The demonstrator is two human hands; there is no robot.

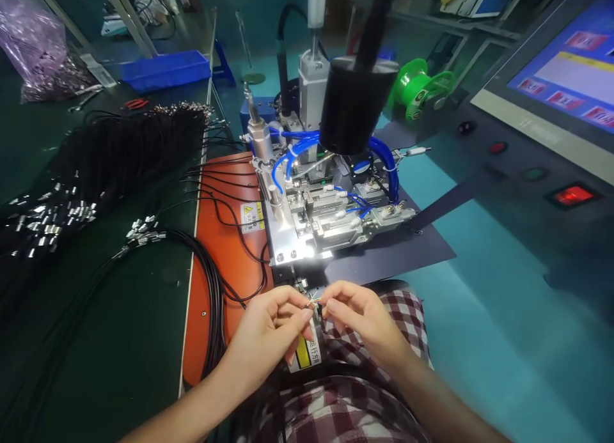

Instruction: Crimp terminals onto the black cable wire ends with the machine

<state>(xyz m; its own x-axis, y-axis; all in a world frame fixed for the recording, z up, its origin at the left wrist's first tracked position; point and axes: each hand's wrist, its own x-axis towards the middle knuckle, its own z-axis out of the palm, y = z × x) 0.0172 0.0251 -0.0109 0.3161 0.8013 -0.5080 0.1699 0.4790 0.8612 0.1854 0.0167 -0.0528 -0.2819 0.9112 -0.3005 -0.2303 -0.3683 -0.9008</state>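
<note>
My left hand (275,331) and my right hand (362,315) meet fingertip to fingertip just in front of the machine. Both are closed in a pinch on some thin wires (313,298), pale and coppery, whose short ends cross between the fingers. Most of their length is hidden by my fingers. Right behind the fingertips is the near end of a metal bench machine (336,229) with small cylinders, blue air tubes and a bright work light. Below my left fingers lies a yellow and white label (304,353).
Black cables (211,283) run in a bundle over the orange board (194,341) at left. Beyond lie a large cable pile (129,142), a blue tray (165,71) and red-handled pliers (137,103). A green spool (415,88) and a control screen (570,72) stand at right; a black lamp (357,104) hangs overhead.
</note>
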